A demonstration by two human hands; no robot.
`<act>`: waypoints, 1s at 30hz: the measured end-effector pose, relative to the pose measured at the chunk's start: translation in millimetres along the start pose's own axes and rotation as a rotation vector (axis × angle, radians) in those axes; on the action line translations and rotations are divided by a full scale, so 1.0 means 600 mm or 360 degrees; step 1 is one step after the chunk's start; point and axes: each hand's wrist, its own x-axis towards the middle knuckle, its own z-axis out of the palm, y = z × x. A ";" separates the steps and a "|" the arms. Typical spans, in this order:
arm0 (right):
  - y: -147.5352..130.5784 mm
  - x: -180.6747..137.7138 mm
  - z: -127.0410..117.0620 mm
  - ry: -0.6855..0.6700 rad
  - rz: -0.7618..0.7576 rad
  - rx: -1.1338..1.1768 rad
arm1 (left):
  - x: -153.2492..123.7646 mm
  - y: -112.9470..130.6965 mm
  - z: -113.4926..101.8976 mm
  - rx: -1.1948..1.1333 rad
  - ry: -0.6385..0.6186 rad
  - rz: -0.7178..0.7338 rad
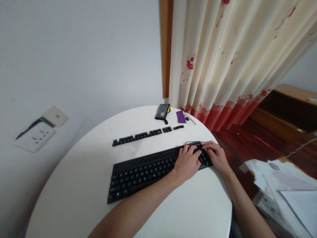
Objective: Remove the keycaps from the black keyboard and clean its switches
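A black keyboard [146, 172] lies at a slant on the white table, its top row of keys apparently bare. My left hand [187, 162] rests over its right part, fingers spread and touching the keys. At the upper right corner, by the number pad, my right hand [215, 154] has its thumb and fingertips pinched together; whatever they hold is too small to make out. Behind the keyboard runs a row of loose black keycaps [137, 136], with a small group of keycaps [167, 129] and a shorter group [178, 127] to its right.
The round white table [81, 185] stands against the wall. At its back are a dark grey pouch [162, 111], a purple cloth [181, 116] and a thin stick [191, 119]. A cable [189, 142] lies behind the keyboard. Papers [284, 185] are at the right, below the curtain [210, 66].
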 end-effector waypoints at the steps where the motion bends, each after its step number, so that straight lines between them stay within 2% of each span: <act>1: 0.000 0.000 -0.001 0.0004 0.0006 -0.0001 | 0.000 0.000 -0.002 -0.0034 0.0027 -0.0015; 5: 0.000 0.000 -0.001 -0.0020 0.0007 -0.0031 | 0.009 -0.011 -0.026 -0.0159 0.0163 -0.0100; 11: -0.005 -0.002 0.007 -0.0139 -0.0054 -0.0189 | 0.020 -0.058 -0.095 -0.0265 0.0356 -0.0209; 14: -0.006 -0.005 0.007 -0.0120 -0.0096 -0.0226 | 0.007 -0.086 -0.135 -0.0307 0.0424 -0.0217; 17: 0.000 -0.010 0.006 -0.0051 -0.0092 -0.0245 | -0.028 -0.119 -0.173 -0.0290 0.0442 -0.0246; 20: 0.012 -0.012 0.005 -0.0083 -0.0103 -0.0264 | -0.078 -0.170 -0.207 -0.0207 0.0473 -0.0329; 24: 0.028 -0.014 0.005 -0.0053 -0.0089 -0.0261 | -0.152 -0.271 -0.247 -0.0056 0.0579 -0.0559; 27: 0.024 -0.015 0.004 0.0068 -0.0083 -0.0341 | -0.204 -0.353 -0.267 0.0080 0.0636 -0.0757; 30: -0.005 -0.012 0.010 0.0234 -0.0159 -0.0554 | -0.243 -0.416 -0.269 0.0124 0.0698 -0.0888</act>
